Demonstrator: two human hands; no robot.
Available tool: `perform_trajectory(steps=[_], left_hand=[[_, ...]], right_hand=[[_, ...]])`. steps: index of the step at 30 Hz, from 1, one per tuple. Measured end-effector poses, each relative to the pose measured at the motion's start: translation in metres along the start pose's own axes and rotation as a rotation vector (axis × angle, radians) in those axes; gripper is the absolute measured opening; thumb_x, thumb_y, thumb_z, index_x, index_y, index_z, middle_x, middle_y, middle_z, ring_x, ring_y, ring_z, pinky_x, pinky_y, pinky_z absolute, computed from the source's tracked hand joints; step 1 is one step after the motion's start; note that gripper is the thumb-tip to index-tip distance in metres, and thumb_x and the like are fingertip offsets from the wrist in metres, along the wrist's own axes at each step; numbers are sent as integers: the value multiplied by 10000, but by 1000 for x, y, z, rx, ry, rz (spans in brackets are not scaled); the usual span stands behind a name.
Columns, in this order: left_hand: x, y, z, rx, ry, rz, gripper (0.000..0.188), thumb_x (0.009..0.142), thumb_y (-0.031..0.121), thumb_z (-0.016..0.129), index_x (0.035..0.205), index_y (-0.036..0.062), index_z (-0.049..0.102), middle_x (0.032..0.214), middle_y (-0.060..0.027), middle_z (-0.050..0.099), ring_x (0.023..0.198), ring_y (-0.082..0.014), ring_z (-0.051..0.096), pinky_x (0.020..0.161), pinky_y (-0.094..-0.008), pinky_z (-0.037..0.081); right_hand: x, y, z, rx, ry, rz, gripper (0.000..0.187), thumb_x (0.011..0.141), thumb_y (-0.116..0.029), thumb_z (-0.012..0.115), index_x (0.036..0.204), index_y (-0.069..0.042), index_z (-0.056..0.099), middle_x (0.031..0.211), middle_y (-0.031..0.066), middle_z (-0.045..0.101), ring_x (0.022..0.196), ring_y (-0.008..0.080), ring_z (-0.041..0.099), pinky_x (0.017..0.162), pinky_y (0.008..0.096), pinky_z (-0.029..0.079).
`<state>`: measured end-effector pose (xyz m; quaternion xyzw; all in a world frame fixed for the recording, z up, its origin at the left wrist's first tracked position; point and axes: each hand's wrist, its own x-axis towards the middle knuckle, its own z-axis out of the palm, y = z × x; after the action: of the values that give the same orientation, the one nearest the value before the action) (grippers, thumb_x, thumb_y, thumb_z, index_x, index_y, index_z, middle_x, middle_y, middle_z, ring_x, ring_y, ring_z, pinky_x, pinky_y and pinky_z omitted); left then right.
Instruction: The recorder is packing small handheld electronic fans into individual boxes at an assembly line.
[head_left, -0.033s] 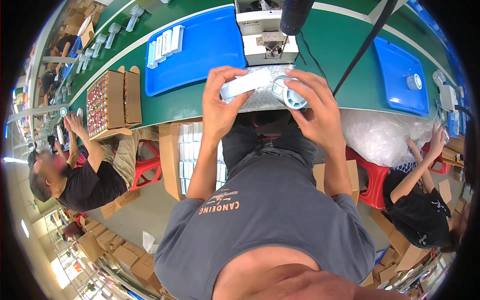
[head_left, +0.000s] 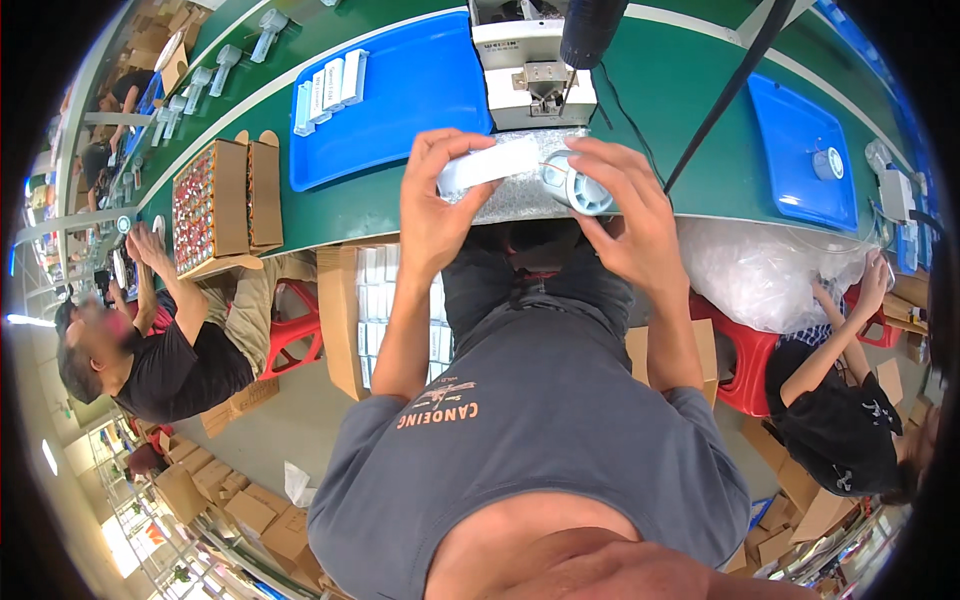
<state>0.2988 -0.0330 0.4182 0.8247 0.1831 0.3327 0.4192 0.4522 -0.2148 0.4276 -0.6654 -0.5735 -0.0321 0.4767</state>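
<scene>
Over the near edge of the green workbench, my left hand [head_left: 437, 200] grips a white oblong plastic piece [head_left: 490, 168] between thumb and fingers. My right hand [head_left: 632, 205] is closed around a round, pale-blue fan-like part [head_left: 587, 195] with a ribbed face. A thin wire [head_left: 550, 165] shows in the small gap between the two pieces. Beneath them lies a silvery wrapped pad [head_left: 515, 200] at the bench edge. Just beyond it stands a cream metal machine [head_left: 530, 78] with a small metal fixture on its front.
A blue tray [head_left: 420, 110] with several white oblong pieces lies left; another blue tray [head_left: 790, 120] holds one round part. A cardboard box [head_left: 235, 200] of small parts sits left. A dark rod [head_left: 715, 115] slants across the right. Co-workers sit on both sides.
My left hand and the white piece have shifted very slightly left. My right hand keeps its hold on the round part, almost still.
</scene>
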Motion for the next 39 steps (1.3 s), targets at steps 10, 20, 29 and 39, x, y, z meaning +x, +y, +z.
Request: perform_trajectory(steps=[10,20,29,39], left_hand=[[52,33,-5,295,-272,163,305,712,-20,728,1000,58,664,947,-119,648,834,-357,653,692,-394,518],[60,40,27,250,-399,250,445,716,38,764,1134,68,611,1041,-119,621,934,-327,645,769,-415,515],[-10,-13,67,26,-124,-20,671,728,172,858,1317,79,551,1236,-138,568,1144,-330,593,950,-400,496],[-1,-32,60,-196,-256,14,661,739,92,806,1348,71,552,1272,-130,596,1196,-292,576,1036,-376,439]], right_hand=[[-18,34,71,-177,27,263,560,697,-138,877,1112,-47,512,1189,128,560,992,364,621,790,430,522],[17,34,33,272,-39,279,581,722,-79,816,1247,-47,567,1007,107,648,813,252,599,742,355,503],[19,47,17,337,-41,350,377,841,-83,786,1180,-21,635,1012,78,727,923,160,712,830,308,562],[9,57,9,156,-44,267,468,819,-113,819,1223,-34,595,1058,100,736,998,223,728,855,344,562]])
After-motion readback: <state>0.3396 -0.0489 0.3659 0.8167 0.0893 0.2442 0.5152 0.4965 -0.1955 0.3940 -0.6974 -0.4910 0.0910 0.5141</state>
